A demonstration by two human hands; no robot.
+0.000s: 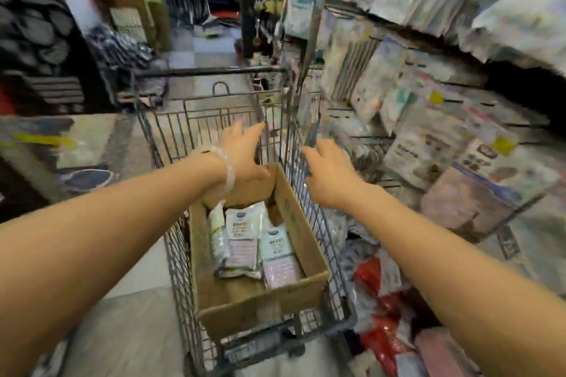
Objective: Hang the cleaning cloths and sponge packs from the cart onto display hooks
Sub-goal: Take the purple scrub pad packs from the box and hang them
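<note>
Now both arms are stretched over the cart. The left hand is spread open and empty above the cardboard box inside the cart; the right hand, also released, is held at the cart's right rim. Packs are lying flat in the box.

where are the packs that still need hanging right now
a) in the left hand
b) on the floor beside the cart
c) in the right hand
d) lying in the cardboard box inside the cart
d: the packs lie in the cardboard box that sits in the wire cart, while the left hand and the right hand reach out above it with open fingers, holding nothing.
</note>
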